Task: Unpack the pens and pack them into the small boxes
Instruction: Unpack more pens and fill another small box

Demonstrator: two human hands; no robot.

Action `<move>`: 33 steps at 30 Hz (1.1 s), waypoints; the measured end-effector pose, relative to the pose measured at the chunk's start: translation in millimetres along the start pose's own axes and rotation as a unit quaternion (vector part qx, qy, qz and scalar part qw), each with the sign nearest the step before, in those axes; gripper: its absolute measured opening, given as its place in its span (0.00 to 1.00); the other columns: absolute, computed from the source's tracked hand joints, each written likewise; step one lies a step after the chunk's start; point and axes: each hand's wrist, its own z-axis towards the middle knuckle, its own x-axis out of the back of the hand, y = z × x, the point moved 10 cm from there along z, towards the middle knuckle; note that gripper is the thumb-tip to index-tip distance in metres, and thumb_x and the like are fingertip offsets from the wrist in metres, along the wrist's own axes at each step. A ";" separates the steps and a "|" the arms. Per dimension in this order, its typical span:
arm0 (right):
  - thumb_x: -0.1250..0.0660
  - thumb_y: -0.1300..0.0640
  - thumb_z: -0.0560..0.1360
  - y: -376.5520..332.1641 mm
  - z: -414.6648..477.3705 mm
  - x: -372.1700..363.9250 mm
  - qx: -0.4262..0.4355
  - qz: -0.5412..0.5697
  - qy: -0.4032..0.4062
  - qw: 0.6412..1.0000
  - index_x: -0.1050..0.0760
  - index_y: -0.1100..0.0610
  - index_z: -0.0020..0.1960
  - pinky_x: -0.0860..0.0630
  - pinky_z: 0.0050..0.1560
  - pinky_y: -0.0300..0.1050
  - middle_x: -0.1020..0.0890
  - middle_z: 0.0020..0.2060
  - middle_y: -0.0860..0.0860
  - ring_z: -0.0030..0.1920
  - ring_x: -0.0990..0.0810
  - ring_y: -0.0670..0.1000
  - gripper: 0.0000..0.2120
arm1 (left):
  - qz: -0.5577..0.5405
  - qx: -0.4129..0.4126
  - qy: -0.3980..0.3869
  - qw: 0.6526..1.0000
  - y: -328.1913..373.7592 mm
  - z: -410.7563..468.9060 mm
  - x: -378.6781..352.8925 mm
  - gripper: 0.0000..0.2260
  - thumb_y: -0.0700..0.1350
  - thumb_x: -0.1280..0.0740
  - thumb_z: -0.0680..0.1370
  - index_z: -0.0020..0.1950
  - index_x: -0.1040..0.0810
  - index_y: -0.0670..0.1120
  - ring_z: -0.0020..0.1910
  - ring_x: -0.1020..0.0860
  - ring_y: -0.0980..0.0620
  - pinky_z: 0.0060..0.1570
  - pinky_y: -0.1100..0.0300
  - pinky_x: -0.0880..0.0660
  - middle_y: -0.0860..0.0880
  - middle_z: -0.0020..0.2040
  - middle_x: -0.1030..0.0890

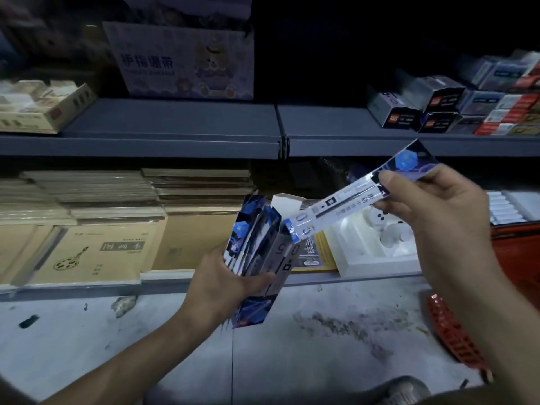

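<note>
My left hand [222, 285] grips a tall blue and white pen box [263, 264] upright, with its top flap open and several packaged pens standing inside. My right hand [429, 206] pinches one long flat pen pack [350, 197], white with a blue patterned end, between thumb and fingers. The pack slants down to the left, and its lower tip sits at the open mouth of the box.
A grey shelf [175, 121] above carries a carton with a cartoon bear [187, 59] and small dark boxes [432, 106] at right. The lower shelf has stacked brown notebooks [96, 247] and a white tray [377, 244]. A red basket [455, 340] stands on the floor at right.
</note>
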 end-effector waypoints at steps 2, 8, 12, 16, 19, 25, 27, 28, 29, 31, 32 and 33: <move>0.24 0.64 0.74 4.0 0.9 6.5 -0.006 -0.001 0.028 1.000 0.22 0.73 0.52 0.17 0.43 0.42 0.14 0.39 0.57 0.34 0.15 0.52 0.14 | -0.003 -0.008 0.009 1.000 1.7 0.6 2.3 0.19 0.47 0.15 0.65 0.52 0.18 0.51 0.39 0.15 0.62 0.36 0.64 0.18 0.60 0.41 0.14; 0.23 0.65 0.74 1.4 -5.6 6.7 0.009 -0.023 0.061 0.998 0.23 0.60 0.39 0.18 0.40 0.41 0.15 0.32 0.51 0.33 0.14 0.53 0.10 | 0.000 -0.026 0.014 1.000 4.5 1.0 -1.2 0.20 0.48 0.16 0.65 0.51 0.20 0.56 0.44 0.15 0.60 0.43 0.58 0.16 0.60 0.46 0.14; 0.23 0.65 0.74 -1.8 -5.2 7.2 0.013 -0.015 0.063 0.998 0.23 0.59 0.40 0.19 0.39 0.41 0.16 0.31 0.50 0.34 0.14 0.54 0.09 | 0.014 -0.038 0.015 0.999 6.1 1.3 -3.2 0.18 0.47 0.16 0.66 0.49 0.20 0.57 0.43 0.16 0.63 0.44 0.55 0.16 0.65 0.44 0.15; 0.24 0.65 0.74 3.7 -4.2 1.5 0.000 -0.016 0.031 0.999 0.18 0.67 0.49 0.19 0.40 0.38 0.13 0.37 0.55 0.36 0.14 0.51 0.06 | 0.027 -0.057 0.005 0.998 14.0 -0.4 -5.9 0.19 0.47 0.16 0.66 0.48 0.22 0.59 0.43 0.17 0.65 0.41 0.63 0.18 0.71 0.43 0.17; 0.24 0.66 0.74 7.6 -6.0 -6.9 0.003 -0.033 0.006 0.999 0.18 0.67 0.50 0.18 0.39 0.39 0.13 0.38 0.56 0.36 0.14 0.51 0.07 | 0.030 -0.071 0.006 0.997 20.8 -3.6 -6.2 0.18 0.46 0.16 0.66 0.46 0.23 0.59 0.41 0.18 0.67 0.36 0.70 0.21 0.72 0.41 0.18; 0.22 0.65 0.72 15.9 -16.2 -25.3 0.018 -0.132 -0.034 0.990 0.19 0.57 0.48 0.23 0.32 0.38 0.19 0.36 0.65 0.31 0.19 0.59 0.08 | 0.069 -0.104 0.021 0.992 32.4 -9.0 -6.5 0.19 0.48 0.17 0.67 0.48 0.23 0.60 0.38 0.18 0.67 0.33 0.71 0.24 0.72 0.41 0.19; 0.21 0.63 0.71 30.7 -20.2 -36.9 0.007 -0.192 -0.062 0.979 0.20 0.53 0.47 0.26 0.32 0.39 0.20 0.34 0.61 0.30 0.23 0.53 0.11 | 0.080 -0.105 0.021 0.991 32.9 -10.4 -8.0 0.19 0.48 0.17 0.67 0.49 0.23 0.58 0.39 0.19 0.68 0.34 0.72 0.24 0.73 0.42 0.19; 0.20 0.61 0.70 39.8 -22.0 -43.4 -0.005 -0.224 -0.082 0.971 0.22 0.51 0.46 0.28 0.32 0.38 0.20 0.32 0.56 0.29 0.25 0.48 0.12 | 0.081 -0.104 0.020 0.991 33.1 -10.9 -8.9 0.19 0.48 0.17 0.67 0.50 0.22 0.57 0.39 0.19 0.68 0.34 0.72 0.25 0.73 0.42 0.19; 0.20 0.59 0.69 49.2 -23.6 -47.5 -0.023 -0.244 -0.097 0.965 0.23 0.50 0.46 0.29 0.32 0.38 0.20 0.30 0.51 0.29 0.26 0.46 0.13 | 0.084 -0.104 0.019 0.991 32.3 -11.1 -9.6 0.18 0.47 0.17 0.67 0.50 0.21 0.56 0.39 0.18 0.67 0.34 0.71 0.24 0.71 0.42 0.19; 0.19 0.54 0.69 58.2 -23.6 -46.6 -0.057 -0.241 -0.097 0.964 0.23 0.49 0.46 0.28 0.35 0.40 0.18 0.30 0.48 0.30 0.23 0.46 0.13 | 0.083 -0.100 0.017 0.991 31.5 -11.5 -10.3 0.18 0.47 0.17 0.67 0.50 0.21 0.56 0.39 0.18 0.66 0.33 0.71 0.25 0.70 0.42 0.18; 0.19 0.52 0.70 56.8 -21.7 -42.2 -0.063 -0.229 -0.086 0.967 0.22 0.49 0.47 0.27 0.37 0.41 0.18 0.31 0.49 0.32 0.21 0.46 0.13 | 0.079 -0.095 0.016 0.992 31.2 -11.6 -10.1 0.18 0.47 0.17 0.67 0.50 0.21 0.56 0.39 0.18 0.65 0.33 0.72 0.26 0.69 0.42 0.18; 0.20 0.52 0.71 52.6 -19.6 -37.8 -0.061 -0.218 -0.077 0.971 0.22 0.49 0.48 0.27 0.39 0.40 0.18 0.31 0.49 0.33 0.20 0.46 0.12 | 0.075 -0.090 0.014 0.993 30.6 -11.6 -9.8 0.18 0.47 0.17 0.66 0.49 0.21 0.56 0.39 0.18 0.65 0.32 0.73 0.27 0.69 0.41 0.18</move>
